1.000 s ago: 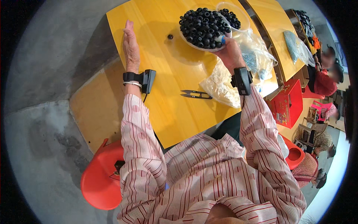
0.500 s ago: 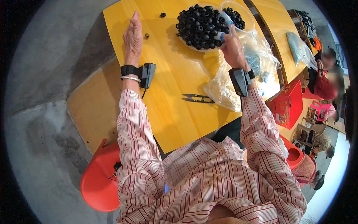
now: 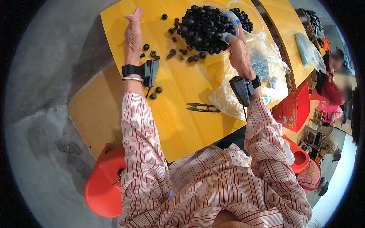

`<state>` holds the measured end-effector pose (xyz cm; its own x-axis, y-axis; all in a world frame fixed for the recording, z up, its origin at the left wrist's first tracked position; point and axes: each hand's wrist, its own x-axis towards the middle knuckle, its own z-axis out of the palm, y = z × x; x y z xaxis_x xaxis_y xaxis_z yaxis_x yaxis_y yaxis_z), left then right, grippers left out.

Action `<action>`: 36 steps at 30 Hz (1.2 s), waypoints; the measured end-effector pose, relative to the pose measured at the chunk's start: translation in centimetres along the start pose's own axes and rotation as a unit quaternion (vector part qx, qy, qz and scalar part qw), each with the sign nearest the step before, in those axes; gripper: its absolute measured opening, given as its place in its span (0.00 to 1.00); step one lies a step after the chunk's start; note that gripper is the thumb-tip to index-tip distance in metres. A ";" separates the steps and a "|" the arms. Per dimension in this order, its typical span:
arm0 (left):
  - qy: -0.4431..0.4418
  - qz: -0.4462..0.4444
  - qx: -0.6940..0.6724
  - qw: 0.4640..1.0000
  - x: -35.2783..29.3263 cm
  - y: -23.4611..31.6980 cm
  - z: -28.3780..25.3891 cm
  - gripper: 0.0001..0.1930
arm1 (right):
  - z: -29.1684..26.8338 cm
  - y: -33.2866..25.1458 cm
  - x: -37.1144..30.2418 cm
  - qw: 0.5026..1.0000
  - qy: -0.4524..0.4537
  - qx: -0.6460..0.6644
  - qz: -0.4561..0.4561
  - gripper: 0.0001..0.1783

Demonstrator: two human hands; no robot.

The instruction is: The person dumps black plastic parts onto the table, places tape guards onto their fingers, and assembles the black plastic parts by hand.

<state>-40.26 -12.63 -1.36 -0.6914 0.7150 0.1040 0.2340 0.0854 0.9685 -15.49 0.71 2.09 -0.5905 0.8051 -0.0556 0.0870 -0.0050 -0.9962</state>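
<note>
My right hand (image 3: 239, 55) grips the right side of a clear plastic tub (image 3: 224, 52), with blue-and-white wraps on its thumb and a fingertip. Black round beads with holes (image 3: 205, 28) are heaped in the tub, which looks tilted to the left. Several loose black beads (image 3: 172, 52) lie or roll on the yellow table (image 3: 178, 125) between the tub and my left hand. My left hand (image 3: 133, 38) stands on edge near the table's left side, fingers stretched and thumb apart, holding nothing. A few beads sit right beside it and its wrist.
A second clear tub (image 3: 261, 28) with black beads stands behind the first. Near my right wrist lies a clear plastic bag (image 3: 224, 100) and black thread snips (image 3: 203, 107). A red chair (image 3: 102, 186) is at lower left, a red box (image 3: 294, 108) at right. Other people sit farther right.
Many beads have spilled from the tub and spread left across the table toward my left hand and wrist. My left hand has shifted slightly away, its thumb now spread. My right hand keeps hold of the tub.
</note>
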 end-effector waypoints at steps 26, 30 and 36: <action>-0.086 -0.020 0.064 0.994 0.1 0.8 -1.1 0.49 | 2.2 -3.3 0.3 0.956 -0.004 -0.221 -0.193 0.35; -0.090 -0.017 0.073 0.993 0.1 0.9 -1.0 0.50 | 2.3 -3.3 0.4 0.902 0.023 -0.324 -0.285 0.39; -0.097 -0.004 0.074 0.993 0.2 0.8 -1.2 0.50 | 2.5 -4.7 -0.2 0.840 0.001 -0.402 -0.365 0.41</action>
<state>-40.99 -13.26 -0.34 -0.5527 0.8325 0.0376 0.3372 0.1821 0.9236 -17.78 -0.87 6.65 -0.7213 0.4207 0.5502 0.2171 0.8917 -0.3971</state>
